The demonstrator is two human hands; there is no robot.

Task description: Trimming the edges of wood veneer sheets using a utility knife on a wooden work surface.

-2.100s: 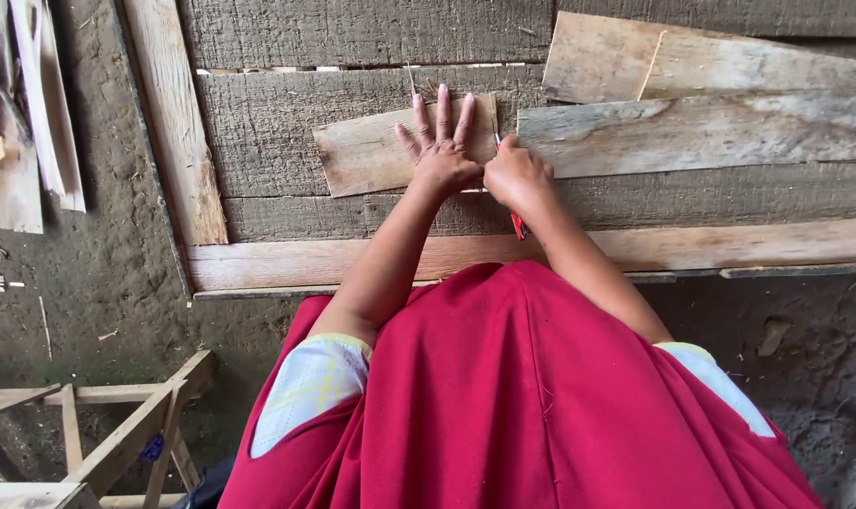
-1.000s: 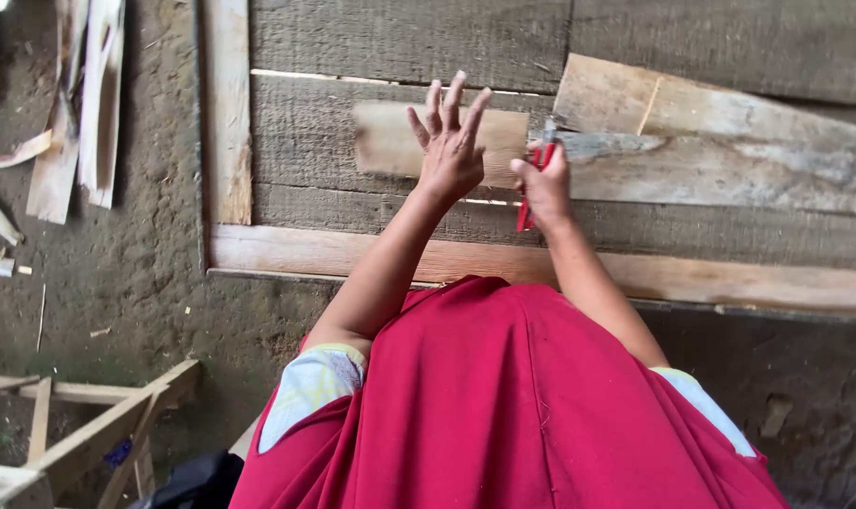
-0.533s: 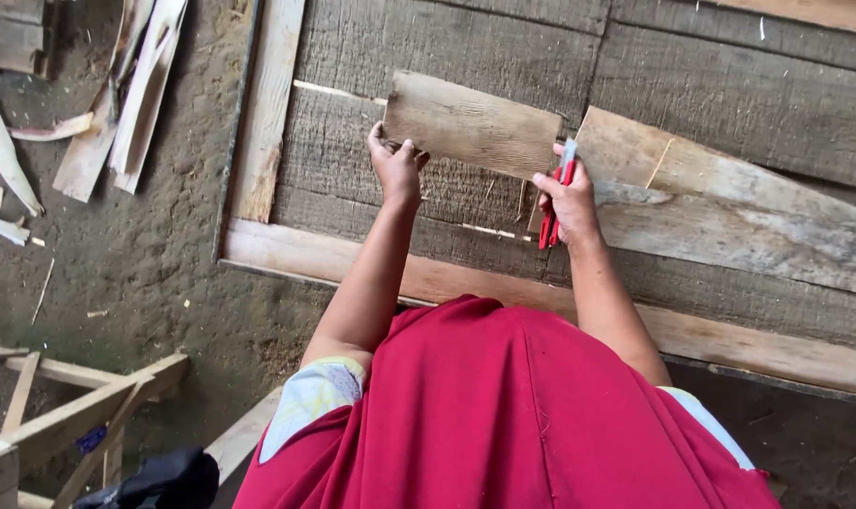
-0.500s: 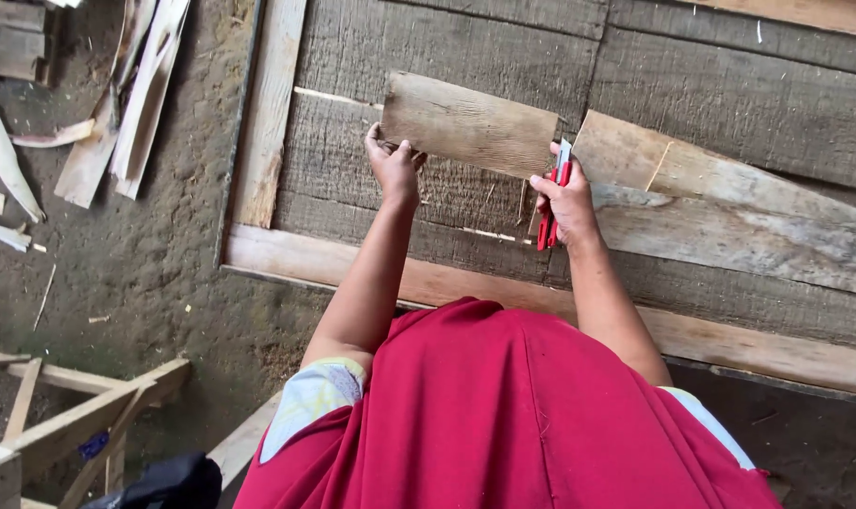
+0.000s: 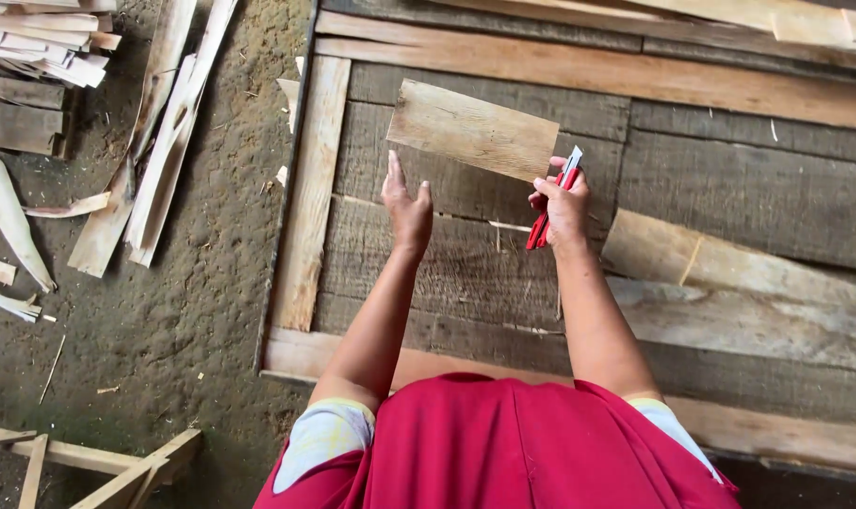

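Gripping a red utility knife (image 5: 548,209) in the right hand (image 5: 564,203), right of centre, fingers closed round its handle, blade end up beside the short pale board (image 5: 472,129). Resting that board slightly tilted at upper centre on the grey plank platform (image 5: 729,188). Holding the left hand (image 5: 407,205) open, fingers straight, just below the board's lower left edge; contact unclear. Wood offcuts (image 5: 154,141) on the dirt floor at upper left.
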